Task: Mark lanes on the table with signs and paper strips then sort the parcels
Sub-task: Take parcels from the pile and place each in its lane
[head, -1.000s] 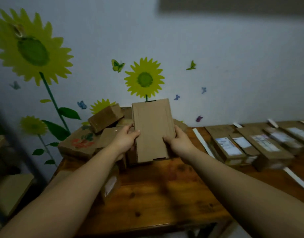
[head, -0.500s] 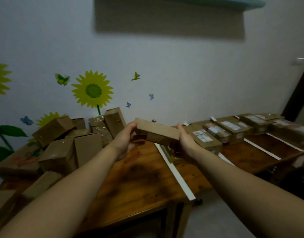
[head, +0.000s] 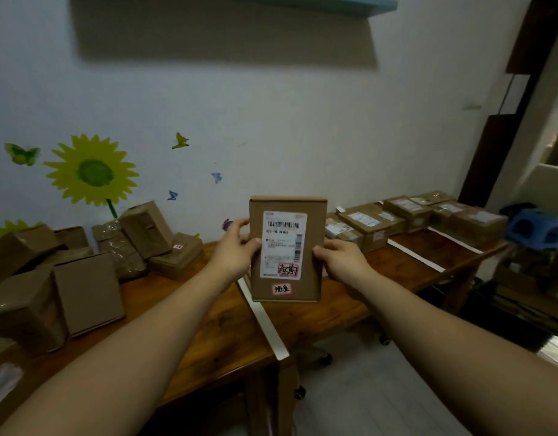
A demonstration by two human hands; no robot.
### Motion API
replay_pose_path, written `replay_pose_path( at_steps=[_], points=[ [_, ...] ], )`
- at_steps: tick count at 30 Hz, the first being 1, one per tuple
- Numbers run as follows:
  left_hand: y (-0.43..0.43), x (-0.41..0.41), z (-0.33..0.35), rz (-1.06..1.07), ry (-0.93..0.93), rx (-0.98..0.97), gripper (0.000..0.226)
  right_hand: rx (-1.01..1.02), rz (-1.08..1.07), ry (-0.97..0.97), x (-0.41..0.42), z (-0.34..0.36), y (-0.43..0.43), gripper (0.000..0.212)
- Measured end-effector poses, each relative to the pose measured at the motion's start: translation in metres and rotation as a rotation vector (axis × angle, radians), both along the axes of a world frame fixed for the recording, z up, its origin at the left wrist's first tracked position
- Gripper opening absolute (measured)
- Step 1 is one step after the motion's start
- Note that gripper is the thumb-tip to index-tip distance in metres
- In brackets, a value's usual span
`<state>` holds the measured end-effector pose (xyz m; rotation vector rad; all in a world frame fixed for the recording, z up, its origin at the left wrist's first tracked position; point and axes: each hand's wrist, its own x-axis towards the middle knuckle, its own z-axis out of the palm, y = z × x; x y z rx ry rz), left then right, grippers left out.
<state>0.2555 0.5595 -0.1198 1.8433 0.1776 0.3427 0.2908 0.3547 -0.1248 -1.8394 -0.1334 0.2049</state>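
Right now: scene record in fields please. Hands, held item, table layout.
held item: flat cardboard parcel, upright, label side toward camera
left hand: grips its left edge
right hand: grips its right edge
label: white shipping label with barcode; handwritten sticker below
lane marker: white paper strip on table
left of strip: heap of boxes
right of strip: labelled parcels along the wall

Barcode label (head: 283, 245) and handwritten stickers (head: 281, 289) on the parcel (head: 316, 228): nothing legible.
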Motion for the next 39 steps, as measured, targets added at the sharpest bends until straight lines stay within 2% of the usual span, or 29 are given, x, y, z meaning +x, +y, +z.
replay_pose_path(
  at_steps=[3,6,8,11,15,20,24,29,34,37,39],
  points=[
    [-0.016,0.014,0.001,-0.052,0.025,-0.150,0.036,0.025,-0.120,-0.060,0.017,-0.006,-0.015,0.033],
    [-0.021,0.034,-0.006,-0.266,0.101,-0.169,0.067,0.082,-0.189,0.003,0.036,-0.016,-0.028,0.037],
    [-0.026,0.051,-0.012,-0.315,0.122,-0.161,0.077,0.093,-0.215,0.028,0.050,-0.021,-0.035,0.035],
    [-0.037,0.085,-0.021,-0.321,0.124,-0.180,0.077,0.100,-0.225,0.030,0.069,-0.030,-0.044,0.034],
    [-0.058,0.138,-0.035,-0.295,0.143,-0.235,0.069,0.009,-0.119,0.022,0.094,-0.040,-0.060,0.057],
    [-0.094,0.185,-0.057,-0.591,0.398,-0.165,0.090,-0.023,-0.248,0.073,0.126,-0.056,-0.102,0.056],
    [-0.140,0.213,-0.070,-0.702,0.487,-0.146,0.084,0.009,-0.343,0.121,0.145,-0.065,-0.145,0.066],
    [-0.195,0.256,-0.073,-0.796,0.598,-0.042,0.068,-0.022,-0.579,0.105,0.183,-0.076,-0.219,0.088],
    [-0.255,0.303,-0.071,-0.742,0.700,-0.058,0.049,0.062,-0.662,0.127,0.234,-0.083,-0.298,0.069],
    [-0.288,0.327,-0.078,-0.734,0.751,-0.106,0.058,0.065,-0.685,0.118,0.267,-0.086,-0.344,0.063],
    [-0.307,0.341,-0.087,-0.587,0.684,-0.160,0.056,0.021,-0.668,0.121,0.286,-0.088,-0.366,0.055]
  ],
)
